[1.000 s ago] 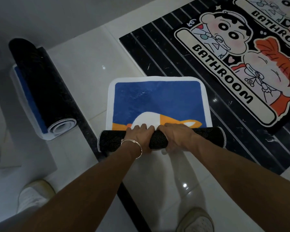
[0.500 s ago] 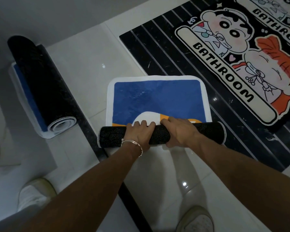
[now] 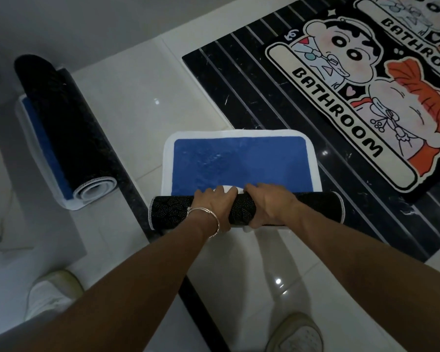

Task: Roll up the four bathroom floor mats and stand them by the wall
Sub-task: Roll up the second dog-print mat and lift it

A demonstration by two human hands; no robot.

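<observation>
A blue mat with a white border (image 3: 241, 161) lies on the floor in front of me, its near part wound into a black-backed roll (image 3: 173, 212). My left hand (image 3: 215, 204), with a silver bracelet at the wrist, and my right hand (image 3: 269, 204) sit side by side on the middle of the roll, fingers curled over its top. A second blue mat (image 3: 61, 133) lies rolled on the floor at the left, with a loose flap under it. Two cartoon "BATHROOM" mats lie flat at the upper right, one (image 3: 361, 97) nearer and one (image 3: 422, 26) cut by the frame edge.
White glossy tiles cover the floor, with a black striped stone panel (image 3: 252, 97) under the cartoon mats and a black strip (image 3: 135, 194) running toward me. A grey wall (image 3: 87, 21) stands at the top left. My two white shoes (image 3: 51, 293) (image 3: 295, 334) are at the bottom.
The roll has moved away from me and grown thicker. It now covers the orange and white figure, so less of the blue face shows.
</observation>
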